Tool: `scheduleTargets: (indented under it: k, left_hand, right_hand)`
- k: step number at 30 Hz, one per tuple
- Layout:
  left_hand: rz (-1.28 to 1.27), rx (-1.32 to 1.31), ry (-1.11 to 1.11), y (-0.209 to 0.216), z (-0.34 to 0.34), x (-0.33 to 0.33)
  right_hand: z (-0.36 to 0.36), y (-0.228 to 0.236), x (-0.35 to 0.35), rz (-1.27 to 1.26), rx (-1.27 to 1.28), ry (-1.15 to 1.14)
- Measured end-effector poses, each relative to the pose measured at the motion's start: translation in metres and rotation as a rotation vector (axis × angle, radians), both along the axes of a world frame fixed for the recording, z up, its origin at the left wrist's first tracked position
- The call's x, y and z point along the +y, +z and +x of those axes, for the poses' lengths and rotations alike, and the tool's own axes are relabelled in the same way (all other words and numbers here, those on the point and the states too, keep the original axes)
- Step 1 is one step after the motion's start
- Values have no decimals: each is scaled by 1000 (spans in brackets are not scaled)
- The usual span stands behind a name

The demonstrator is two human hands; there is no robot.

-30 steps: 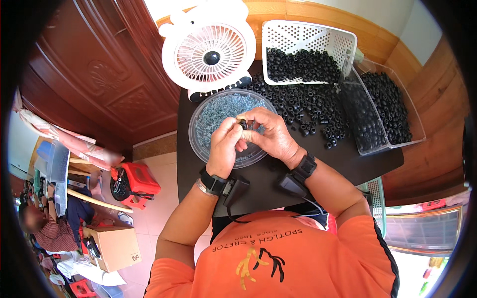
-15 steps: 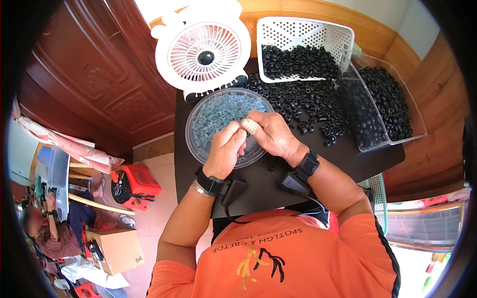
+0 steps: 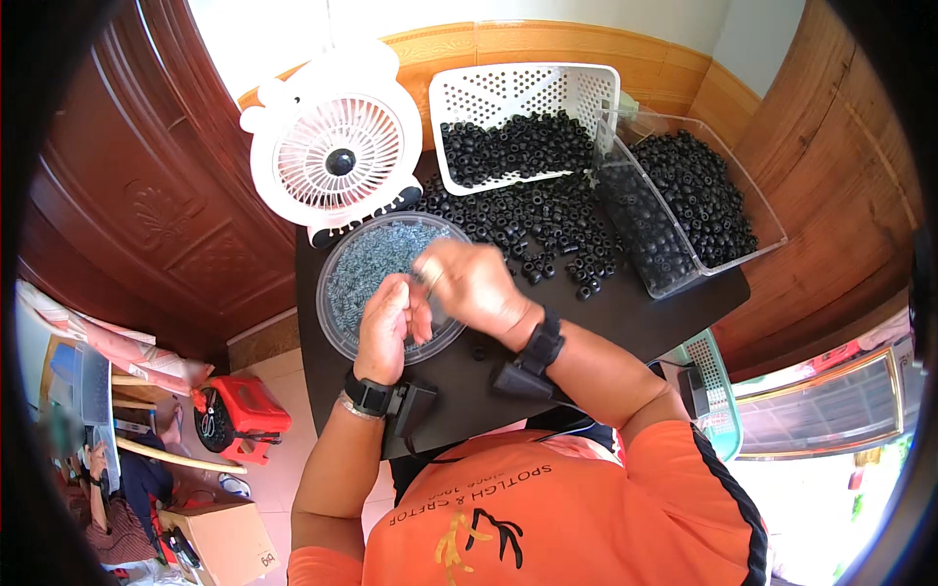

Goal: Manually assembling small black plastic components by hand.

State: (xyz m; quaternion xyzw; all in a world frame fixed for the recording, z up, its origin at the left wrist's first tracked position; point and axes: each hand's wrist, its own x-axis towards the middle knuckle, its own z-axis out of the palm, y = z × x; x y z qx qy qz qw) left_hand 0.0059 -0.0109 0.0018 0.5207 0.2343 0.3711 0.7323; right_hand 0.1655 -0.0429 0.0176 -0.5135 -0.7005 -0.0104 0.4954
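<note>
Over the near part of a round clear tub [image 3: 327,327] my two hands are close together. The tub holds many small bluish translucent pieces [image 3: 376,264]. My left hand [image 3: 383,332] is closed, thumb up and fingers curled; whatever it grips is too small to make out. Just right of it and a little higher, my right hand [image 3: 476,285] is bent inward with its fingers drawn together, blurred by motion; its fingertips and anything in them are indistinct. Many short black ring-shaped parts [image 3: 528,220] lie loose on the dark table [image 3: 625,337] beyond my right hand.
A white perforated basket [image 3: 611,93] and a clear bin [image 3: 772,220], both with black parts, stand at the back right. A white fan [image 3: 340,161] stands behind the tub. A green basket [image 3: 718,405] is below the right edge. At far left are a red stool [image 3: 254,410] and a cardboard box [image 3: 230,547].
My hands, pinched together half a second ago, have come slightly apart, the right one turning over and blurring. The whole view has shifted, so the table appears further left and lower.
</note>
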Motion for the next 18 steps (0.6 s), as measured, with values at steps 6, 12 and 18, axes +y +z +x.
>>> scheduleTargets:
  k: [6,12,18]
  left_hand:
    - [117,126,48,3,-3,9]
    - [75,167,65,0,-6,14]
    - [89,196,75,1,-8,14]
  right_hand:
    - [133,50,-9,471,1446,480]
    - [122,36,-5,-19,1324,19]
    - [105,17,-5,-716,169,48]
